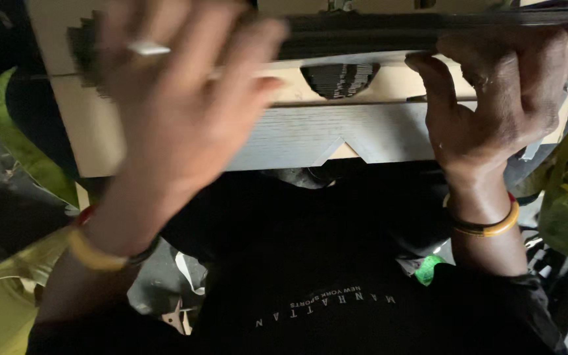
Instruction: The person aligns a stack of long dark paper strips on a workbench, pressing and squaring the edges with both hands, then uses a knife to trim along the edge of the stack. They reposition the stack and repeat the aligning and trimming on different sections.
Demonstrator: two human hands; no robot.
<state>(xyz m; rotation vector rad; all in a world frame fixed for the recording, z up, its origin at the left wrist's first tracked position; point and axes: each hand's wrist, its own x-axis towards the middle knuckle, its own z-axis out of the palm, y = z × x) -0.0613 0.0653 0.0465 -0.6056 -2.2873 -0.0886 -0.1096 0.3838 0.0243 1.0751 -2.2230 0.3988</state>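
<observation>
Squaring the card stack (428, 33), we keep the right hand (501, 98) clamped on it (left hand (179, 112) blurred, fingers spread, grip unclear).

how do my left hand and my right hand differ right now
The left hand is blurred, fingers spread flat over the cardboard stack; the right hand is sharp, fingers curled onto the stack's edge. The left shows a ring; none shows on the right. Both wrists wear yellow bangles.
</observation>
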